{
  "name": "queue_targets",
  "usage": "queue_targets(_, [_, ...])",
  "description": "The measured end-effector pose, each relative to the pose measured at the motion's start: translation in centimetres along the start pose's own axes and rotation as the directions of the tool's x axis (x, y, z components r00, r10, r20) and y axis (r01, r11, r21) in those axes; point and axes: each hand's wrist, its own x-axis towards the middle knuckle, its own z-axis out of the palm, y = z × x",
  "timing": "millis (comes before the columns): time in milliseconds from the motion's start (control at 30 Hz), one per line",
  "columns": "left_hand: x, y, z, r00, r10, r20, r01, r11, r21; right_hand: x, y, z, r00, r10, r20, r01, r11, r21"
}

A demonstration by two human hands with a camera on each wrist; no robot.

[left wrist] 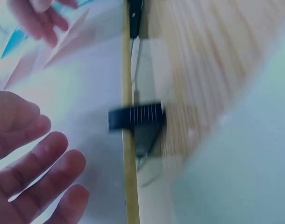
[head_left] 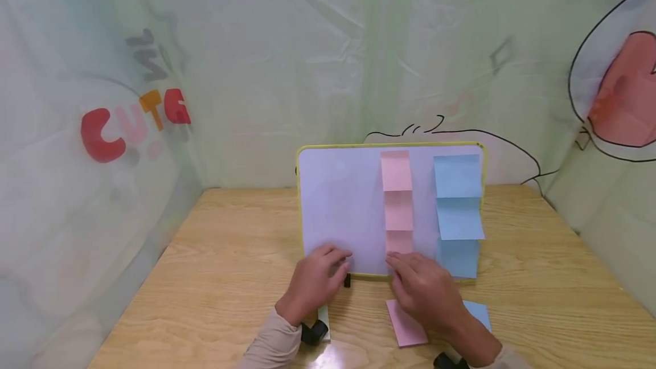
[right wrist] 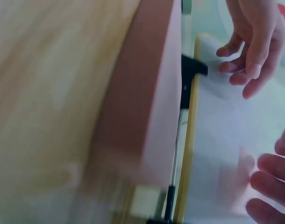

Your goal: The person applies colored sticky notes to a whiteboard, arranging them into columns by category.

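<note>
A whiteboard with a yellow frame leans upright on the table. Down its face runs a column of pink sticky notes: a top one, a middle one and a lowest one. My right hand has its fingertips at the lowest pink note and hides its bottom part. Blue sticky notes form another column at the board's right side. Over the board's lower left part is my left hand, fingers loosely bent and holding nothing; the left wrist view shows its fingers spread apart.
A pink sticky note pad lies before the board, with a blue pad partly behind my right wrist. A pale strip shows beside my left wrist. Black clips hold the board's lower edge. Printed curtains surround the wooden table.
</note>
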Motion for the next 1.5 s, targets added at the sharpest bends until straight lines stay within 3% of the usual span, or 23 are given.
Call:
queue_targets(200, [-0.9,-1.5,-1.3,0.997,-0.06,0.044,0.062,0.997,-0.036,0.9,-2.0,1.7,0.994,-0.022,0.105,0.008,0.991,0.13])
queue_targets(333, [-1.6,-2.4,-1.8,0.991,-0.101,0.091,0.106,0.993,-0.047,1.6,-3.5,3.2,0.972,-0.096,0.214,0.048,0.974,0.22])
queue_targets(433, [-1.9,-2.9,-2.2,0.985,-0.126,0.12,0.134,0.989,-0.06,2.0,-4.7,4.1,0.945,-0.139,0.297,0.049,0.955,0.293])
queue_targets(533, [-2.2,-3.1,-2.4,0.978,-0.145,0.153,0.158,0.984,-0.079,2.3,-5.6,4.6,0.913,-0.143,0.382,-0.011,0.928,0.373])
queue_targets(667, [-2.4,-3.1,-2.6,0.97,-0.159,0.183,0.178,0.979,-0.095,2.6,-6.2,5.0,0.851,-0.164,0.499,-0.079,0.899,0.43])
queue_targets(800, [-2.6,-3.2,-2.6,0.97,-0.157,0.187,0.176,0.98,-0.092,2.9,-6.5,5.5,0.803,-0.246,0.543,-0.012,0.904,0.428])
queue_targets(933, [-2.9,-3.5,-2.6,0.97,-0.144,0.196,0.166,0.981,-0.1,2.9,-6.8,5.7,0.795,-0.302,0.526,0.096,0.919,0.382])
queue_targets(1033, [-3.2,-3.6,-2.8,0.962,-0.156,0.226,0.184,0.977,-0.109,2.9,-6.9,5.5,0.782,-0.307,0.542,0.118,0.928,0.354])
queue_targets(1200, [-3.5,-3.9,-2.9,0.938,-0.186,0.294,0.229,0.966,-0.121,2.8,-6.9,5.1,0.76,-0.285,0.585,0.084,0.934,0.346])
queue_targets(1500, [-3.8,-4.0,-3.2,0.905,-0.187,0.382,0.272,0.945,-0.183,2.6,-7.0,5.2,0.793,-0.188,0.579,-0.062,0.922,0.383])
